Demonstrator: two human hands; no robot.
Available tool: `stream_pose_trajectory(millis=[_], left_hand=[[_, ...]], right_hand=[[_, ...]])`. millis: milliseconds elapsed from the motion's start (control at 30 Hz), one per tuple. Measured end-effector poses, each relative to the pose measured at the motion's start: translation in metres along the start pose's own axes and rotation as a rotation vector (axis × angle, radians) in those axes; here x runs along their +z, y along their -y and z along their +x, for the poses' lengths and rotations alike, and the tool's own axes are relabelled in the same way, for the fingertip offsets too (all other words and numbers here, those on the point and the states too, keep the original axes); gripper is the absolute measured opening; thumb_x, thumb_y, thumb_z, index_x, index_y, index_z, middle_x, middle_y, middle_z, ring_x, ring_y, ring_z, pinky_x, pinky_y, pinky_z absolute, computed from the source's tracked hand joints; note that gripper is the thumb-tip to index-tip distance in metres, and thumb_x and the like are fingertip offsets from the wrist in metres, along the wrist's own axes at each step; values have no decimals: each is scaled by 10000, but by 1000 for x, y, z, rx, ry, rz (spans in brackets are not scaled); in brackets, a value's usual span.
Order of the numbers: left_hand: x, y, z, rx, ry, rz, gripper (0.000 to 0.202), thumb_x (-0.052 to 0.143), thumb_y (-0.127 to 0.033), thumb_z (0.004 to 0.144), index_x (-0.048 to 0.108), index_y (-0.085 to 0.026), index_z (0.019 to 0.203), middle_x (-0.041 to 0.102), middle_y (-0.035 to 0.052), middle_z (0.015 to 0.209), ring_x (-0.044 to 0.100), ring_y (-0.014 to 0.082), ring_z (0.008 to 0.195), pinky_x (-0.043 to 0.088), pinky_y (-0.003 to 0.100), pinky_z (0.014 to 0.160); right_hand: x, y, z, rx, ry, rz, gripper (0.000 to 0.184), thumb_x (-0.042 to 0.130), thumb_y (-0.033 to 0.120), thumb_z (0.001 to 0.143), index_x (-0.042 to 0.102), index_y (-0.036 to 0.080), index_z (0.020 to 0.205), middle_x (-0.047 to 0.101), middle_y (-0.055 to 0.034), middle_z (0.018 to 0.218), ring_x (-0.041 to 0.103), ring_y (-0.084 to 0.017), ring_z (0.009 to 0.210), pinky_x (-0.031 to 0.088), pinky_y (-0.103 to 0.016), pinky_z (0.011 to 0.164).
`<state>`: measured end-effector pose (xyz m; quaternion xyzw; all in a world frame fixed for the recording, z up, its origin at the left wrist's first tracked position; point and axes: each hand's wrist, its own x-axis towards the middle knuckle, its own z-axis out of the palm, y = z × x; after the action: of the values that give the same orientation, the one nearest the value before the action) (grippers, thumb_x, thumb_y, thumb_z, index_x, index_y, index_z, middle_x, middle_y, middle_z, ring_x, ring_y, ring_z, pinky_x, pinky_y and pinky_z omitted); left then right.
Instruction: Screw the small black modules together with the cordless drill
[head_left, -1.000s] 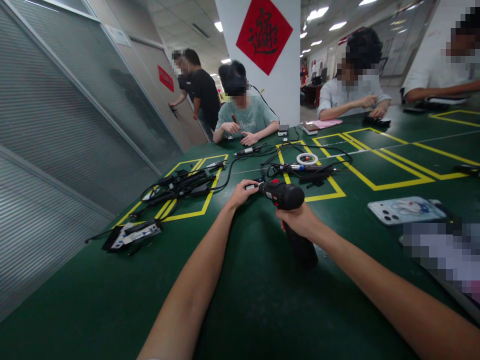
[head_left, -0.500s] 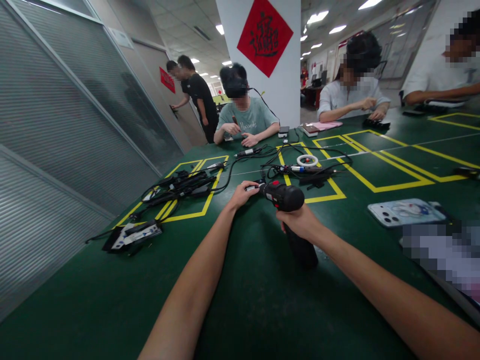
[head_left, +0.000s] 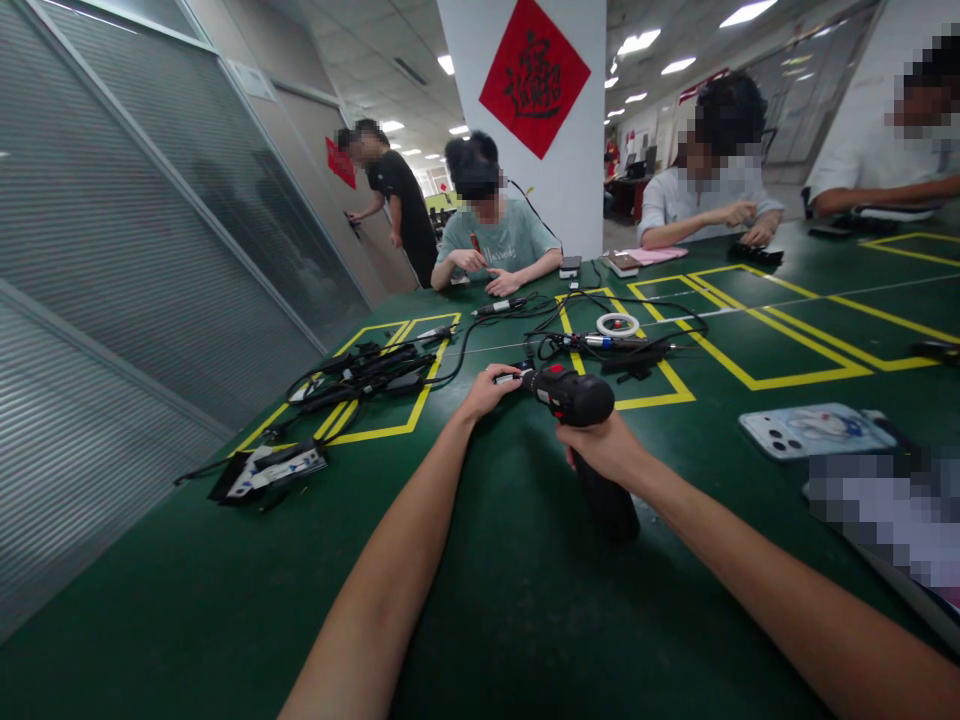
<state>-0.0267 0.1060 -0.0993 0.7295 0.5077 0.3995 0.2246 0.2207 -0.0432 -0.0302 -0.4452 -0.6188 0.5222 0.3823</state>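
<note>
A black cordless drill (head_left: 574, 397) with red buttons is gripped by its handle in my right hand (head_left: 604, 448). Its chuck points away from me, toward the fingertips of my left hand (head_left: 486, 393). Those fingers are closed around a small dark piece with a pale edge (head_left: 510, 378), low over the green table (head_left: 480, 560). The drill's tip meets or nearly meets that piece; the exact contact is too small to make out. The lower end of the drill handle hangs close to the tabletop.
Tangled black cables and tools (head_left: 367, 370) lie left, with black and white strips (head_left: 270, 470) nearer. Beyond my hands are a white tape ring (head_left: 618, 325) and a soldering-iron-like tool (head_left: 600, 342). A phone (head_left: 817, 430) lies right. Several people sit or stand across the table.
Both hands keep the same hold on the drill and the small piece. The whole view has shifted slightly, and little else differs.
</note>
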Motion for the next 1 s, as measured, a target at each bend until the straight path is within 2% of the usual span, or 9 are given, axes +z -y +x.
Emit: stream_pose_trajectory(millis=[167, 400, 600, 1000], left_hand=[[0, -2, -1, -1, 3, -3, 336, 654, -390, 705, 684, -206, 984, 646, 58, 1059, 563, 220, 1033, 397, 360, 972], [0, -5, -1, 2, 3, -6, 324, 654, -392, 707, 688, -213, 976, 649, 56, 1054, 564, 223, 1036, 396, 360, 975], [0, -3, -1, 2, 0, -9, 333, 656, -399, 704, 686, -216, 980, 650, 54, 1057, 564, 221, 1039, 391, 359, 981], [0, -5, -1, -16, 4, -2, 331, 648, -405, 710, 681, -219, 983, 647, 53, 1073, 558, 223, 1051, 395, 369, 980]], right_hand=[[1, -3, 1, -16, 10, 18, 125, 532, 216, 663, 503, 177, 548, 531, 4, 453, 522, -131, 423, 396, -225, 414], [1, -5, 3, -28, -11, 24, 40, 536, 208, 661, 548, 170, 661, 520, 27, 448, 518, -125, 406, 382, -214, 396], [0, -4, 3, -19, -7, 16, 69, 530, 209, 657, 518, 177, 597, 518, 23, 441, 520, -127, 408, 390, -218, 403], [-1, 2, 0, 7, 9, 16, 82, 531, 205, 657, 528, 173, 582, 532, 11, 447, 522, -126, 418, 396, -221, 415]])
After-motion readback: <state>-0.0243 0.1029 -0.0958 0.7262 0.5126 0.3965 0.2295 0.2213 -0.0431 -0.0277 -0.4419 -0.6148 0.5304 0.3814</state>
